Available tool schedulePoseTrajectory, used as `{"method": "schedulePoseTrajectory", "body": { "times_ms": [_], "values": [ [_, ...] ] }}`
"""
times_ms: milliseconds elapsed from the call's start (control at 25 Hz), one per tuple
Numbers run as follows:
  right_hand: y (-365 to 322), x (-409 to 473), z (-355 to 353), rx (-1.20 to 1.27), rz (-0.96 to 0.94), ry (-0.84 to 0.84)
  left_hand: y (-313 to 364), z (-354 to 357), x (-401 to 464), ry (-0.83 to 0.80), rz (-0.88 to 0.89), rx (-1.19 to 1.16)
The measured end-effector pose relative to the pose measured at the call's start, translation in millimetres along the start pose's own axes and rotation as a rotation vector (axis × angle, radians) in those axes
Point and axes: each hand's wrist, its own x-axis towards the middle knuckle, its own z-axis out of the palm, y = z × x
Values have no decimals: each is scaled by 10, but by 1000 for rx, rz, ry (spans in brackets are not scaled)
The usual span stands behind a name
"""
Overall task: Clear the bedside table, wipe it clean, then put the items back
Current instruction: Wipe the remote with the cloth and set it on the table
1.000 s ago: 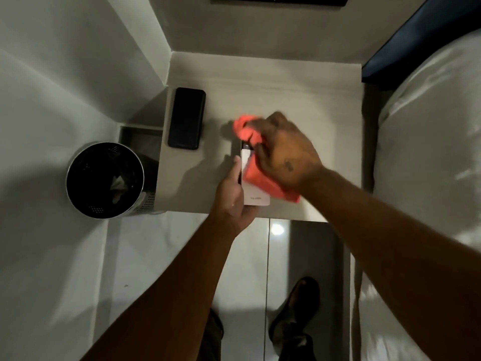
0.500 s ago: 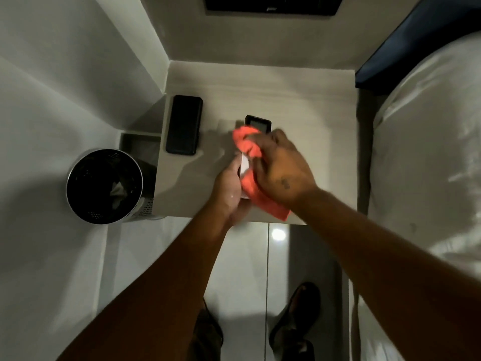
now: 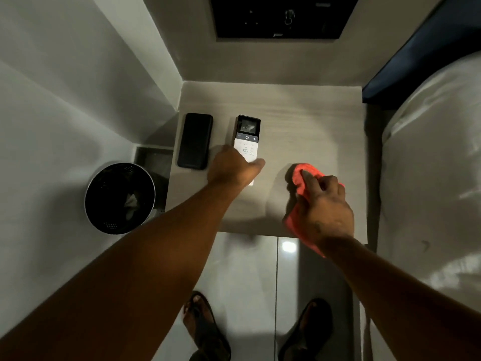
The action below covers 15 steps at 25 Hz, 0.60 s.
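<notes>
A white remote [image 3: 246, 142] with a dark screen lies flat on the pale bedside table [image 3: 307, 121], buttons up. My left hand [image 3: 233, 168] rests over its near end, thumb along its right side. A black phone [image 3: 195, 140] lies face down to the left of the remote, near the table's left edge. My right hand [image 3: 324, 209] is closed on an orange cloth [image 3: 302, 175] above the table's near right part, apart from the remote.
A black mesh bin [image 3: 119, 198] stands on the floor left of the table. The bed with white bedding [image 3: 432, 162] borders the table on the right. A dark wall panel [image 3: 278, 16] hangs behind. My sandalled feet [image 3: 208, 329] stand on the tiled floor.
The remote went from held up and rubbed with the cloth to lying flat on the table. My right hand drew the cloth off to the right.
</notes>
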Motion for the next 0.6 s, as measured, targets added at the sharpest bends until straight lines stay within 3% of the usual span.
{"method": "schedulePoseTrajectory", "body": {
  "times_ms": [200, 440, 600],
  "values": [
    [-99, 160, 103, -139, -20, 34, 125, -172, 142, -62, 113, 405],
    [-82, 148, -50, -56, -24, -13, 148, -263, 231, -174, 84, 503],
    [167, -42, -588, 202, 30, 201, 460, -343, -26, -162, 90, 513]
  ]
}}
